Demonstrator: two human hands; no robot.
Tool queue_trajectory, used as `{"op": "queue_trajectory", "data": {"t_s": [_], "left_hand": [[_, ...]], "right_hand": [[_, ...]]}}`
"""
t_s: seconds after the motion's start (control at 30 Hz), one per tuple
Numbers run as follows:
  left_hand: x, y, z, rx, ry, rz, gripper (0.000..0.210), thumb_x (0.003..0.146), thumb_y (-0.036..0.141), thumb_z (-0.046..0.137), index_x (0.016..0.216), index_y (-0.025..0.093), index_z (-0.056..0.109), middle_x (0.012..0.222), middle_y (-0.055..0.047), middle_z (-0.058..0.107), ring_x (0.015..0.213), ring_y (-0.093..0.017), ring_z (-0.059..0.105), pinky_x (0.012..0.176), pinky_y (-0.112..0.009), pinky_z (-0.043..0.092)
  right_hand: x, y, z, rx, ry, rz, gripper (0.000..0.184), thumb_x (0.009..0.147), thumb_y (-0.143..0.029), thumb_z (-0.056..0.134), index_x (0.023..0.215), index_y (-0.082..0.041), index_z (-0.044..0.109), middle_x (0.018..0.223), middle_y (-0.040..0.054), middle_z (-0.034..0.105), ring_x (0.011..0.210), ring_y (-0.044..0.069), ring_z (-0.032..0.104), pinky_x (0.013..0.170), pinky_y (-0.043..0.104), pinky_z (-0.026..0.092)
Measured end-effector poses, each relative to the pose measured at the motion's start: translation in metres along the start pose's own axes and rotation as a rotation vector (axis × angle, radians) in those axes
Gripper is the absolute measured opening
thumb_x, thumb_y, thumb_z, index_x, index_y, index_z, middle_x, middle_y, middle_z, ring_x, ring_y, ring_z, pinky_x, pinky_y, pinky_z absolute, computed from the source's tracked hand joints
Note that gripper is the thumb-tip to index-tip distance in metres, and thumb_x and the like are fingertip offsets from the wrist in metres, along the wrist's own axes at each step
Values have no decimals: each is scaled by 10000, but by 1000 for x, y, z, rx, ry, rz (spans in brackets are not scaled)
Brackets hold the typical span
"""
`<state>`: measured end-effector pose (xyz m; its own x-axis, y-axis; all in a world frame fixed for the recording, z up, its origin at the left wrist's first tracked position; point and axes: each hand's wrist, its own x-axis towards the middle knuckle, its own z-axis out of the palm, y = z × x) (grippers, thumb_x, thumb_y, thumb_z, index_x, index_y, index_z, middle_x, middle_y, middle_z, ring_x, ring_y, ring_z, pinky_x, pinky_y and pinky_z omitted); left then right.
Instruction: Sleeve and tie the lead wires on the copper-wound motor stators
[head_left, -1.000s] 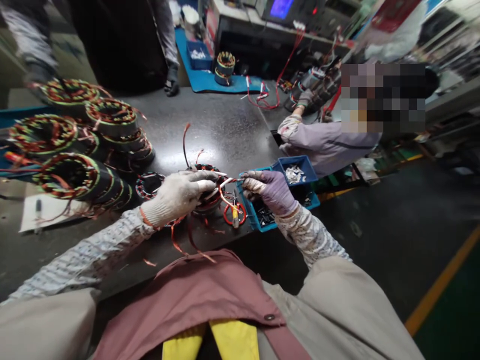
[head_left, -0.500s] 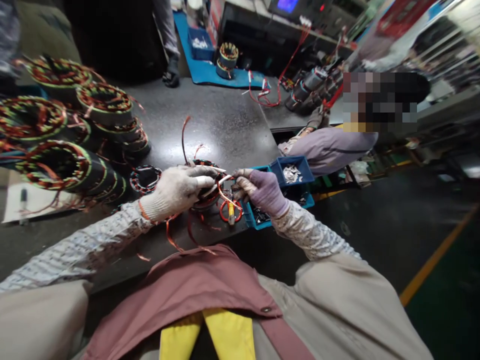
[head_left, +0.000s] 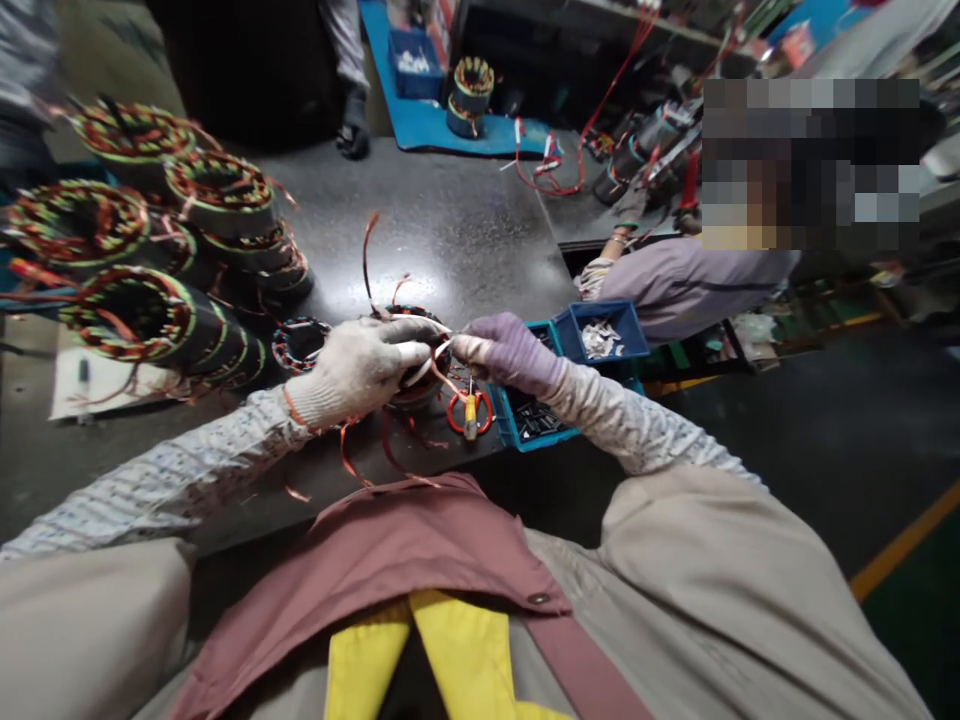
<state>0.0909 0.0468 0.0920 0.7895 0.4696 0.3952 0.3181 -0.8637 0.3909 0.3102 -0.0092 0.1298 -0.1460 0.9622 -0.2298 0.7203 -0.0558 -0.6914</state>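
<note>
Evidently busy with the leads of a wound ring [head_left: 415,399], just below and partly under the fingertips of the left hand [head_left: 360,365]. Bending the left fingers over the ring's top, thumb close beside them; too covered there to tell about any firm grip. Pinching at a white sleeve [head_left: 441,349] with thumb and fingers of the right hand [head_left: 510,352], just beside the left fingertips. Probably at the step of working sleeve and lead together, judging by the hands' closeness. Calling, seemingly, for a steady left hand and a small, exact right-hand motion, clear of the copper wire [head_left: 447,379] just below the right fingertips. Also below the right hand: red-looped tool [head_left: 490,412], yellow handle [head_left: 470,408], blue tray [head_left: 541,442] of dark pieces.
</note>
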Motion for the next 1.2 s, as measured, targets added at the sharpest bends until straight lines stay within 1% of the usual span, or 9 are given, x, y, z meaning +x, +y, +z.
{"op": "queue_trajectory", "data": {"t_s": [0.17, 0.4, 0.5, 0.63, 0.73, 0.83, 0.9, 1.03, 1.2], "left_hand": [[-4, 7, 0, -136, 73, -118, 367, 905, 164, 459, 1130, 259, 734, 1197, -42, 727, 1036, -190, 706, 874, -309, 569], [-5, 15, 11, 2, 104, -52, 310, 949, 255, 516, 1183, 278, 718, 1209, -60, 718, 980, -193, 720, 738, -266, 575], [-6, 11, 11, 7, 91, -79, 287, 955, 294, 521, 1151, 283, 731, 1185, -48, 728, 963, -190, 724, 723, -261, 575], [-6, 11, 7, 11, 62, -112, 287, 961, 310, 514, 1159, 311, 721, 1188, -32, 729, 963, -198, 725, 718, -279, 580], [-6, 15, 2, 23, 41, -119, 294, 964, 289, 500, 1173, 315, 705, 1207, -33, 722, 975, -218, 725, 712, -316, 589], [-6, 17, -1, 33, 32, -127, 289, 968, 291, 489, 1172, 335, 688, 1217, -14, 717, 981, -227, 725, 699, -344, 592], [-6, 19, -2, 40, 22, -145, 302, 969, 289, 473, 1186, 366, 668, 1213, 17, 716, 959, -215, 728, 674, -342, 585], [-9, 24, -4, 87, 16, -195, 351, 969, 286, 439, 1244, 401, 624, 1203, 68, 714, 932, -216, 732, 630, -341, 549], [-10, 25, -6, 104, -16, -206, 537, 963, 242, 471, 1413, 531, 424, 1188, 62, 714, 920, -227, 730, 616, -359, 548]], "right_hand": [[-26, 15, -10, 555, 86, 138, 574, 755, -672, 691, 979, -145, 652, 642, 6, 664, 444, 101, 576, 391, 184, 410], [-29, 9, 1, 538, 91, 146, 381, 766, -515, 722, 848, -146, 668, 660, 28, 695, 458, 112, 618, 373, 170, 456], [-31, 15, -11, 490, 152, 141, 332, 776, -464, 719, 851, -144, 676, 644, 25, 687, 455, 110, 614, 382, 172, 462], [-64, 65, -30, 331, 342, 239, 294, 864, -429, 635, 964, -159, 692, 689, 49, 705, 472, 134, 616, 410, 224, 482], [-96, 122, -19, -70, 300, 391, 158, 882, -269, 604, 932, -186, 728, 699, 67, 711, 530, 171, 628, 525, 305, 529], [-111, 166, 1, -271, 204, 493, 119, 697, -127, 764, 790, -202, 756, 763, 98, 730, 663, 232, 652, 638, 357, 529], [-104, 184, 4, -309, 152, 522, 141, 679, -154, 792, 809, -206, 773, 818, 110, 739, 744, 258, 662, 687, 369, 526], [-57, 205, -16, -393, 90, 541, 269, 902, -259, 592, 1117, -223, 750, 1073, 108, 732, 993, 258, 666, 897, 379, 500], [14, 230, -18, -687, -189, 503, 367, 963, -294, 501, 1291, -266, 663, 1320, 120, 616, 1169, 257, 601, 916, 336, 478]]}}
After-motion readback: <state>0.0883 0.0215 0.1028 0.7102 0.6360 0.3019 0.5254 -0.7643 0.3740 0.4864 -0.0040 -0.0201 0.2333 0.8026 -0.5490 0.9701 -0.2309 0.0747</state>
